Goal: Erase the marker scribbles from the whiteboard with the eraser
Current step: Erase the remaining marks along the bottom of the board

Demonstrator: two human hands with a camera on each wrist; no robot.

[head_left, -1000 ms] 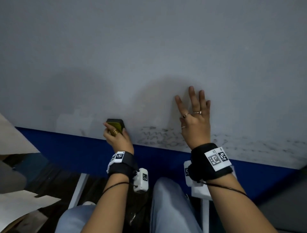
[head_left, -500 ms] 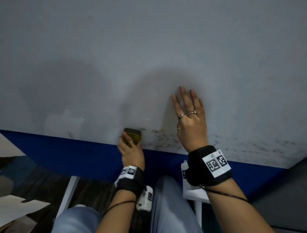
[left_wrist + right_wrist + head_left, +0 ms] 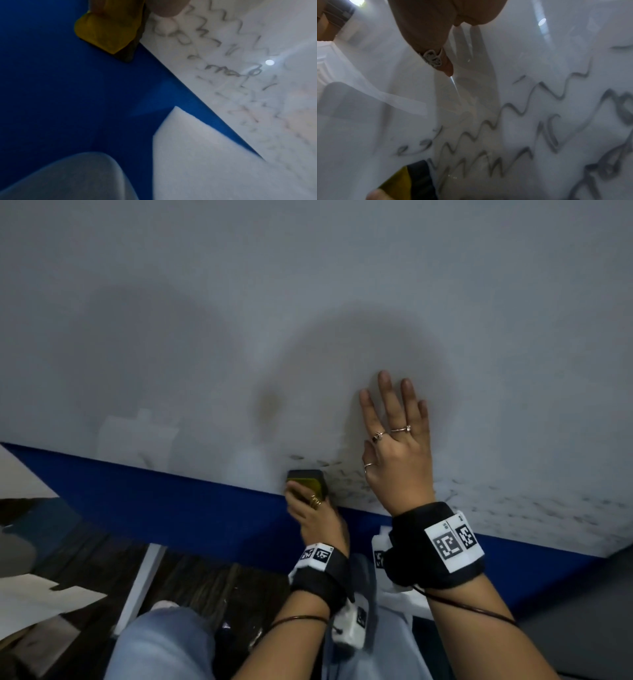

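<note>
The whiteboard (image 3: 308,302) fills the upper head view, with a blue lower frame (image 3: 171,501). Dark marker scribbles (image 3: 346,481) run along its bottom edge to the right; they show as wavy lines (image 3: 505,128) in the right wrist view and as blurred writing (image 3: 214,60) in the left wrist view. My left hand (image 3: 310,505) grips a yellow-and-black eraser (image 3: 306,482) and presses it on the board's lower edge, just left of the scribbles. The eraser (image 3: 109,29) overlaps the blue frame. My right hand (image 3: 397,446) lies flat on the board with straight fingers, right of the eraser.
My jeans-clad knees (image 3: 164,642) are below the board. A white stand leg (image 3: 140,587) rises from the dark wooden floor (image 3: 85,563) at lower left. Cardboard sheets (image 3: 37,601) lie at the far left. A white block (image 3: 214,155) sits under the frame.
My left hand has slid the eraser rightward along the board's bottom edge, toward my right hand, wiping away the scribbles it passed over. The right hand stayed flat on the board.
</note>
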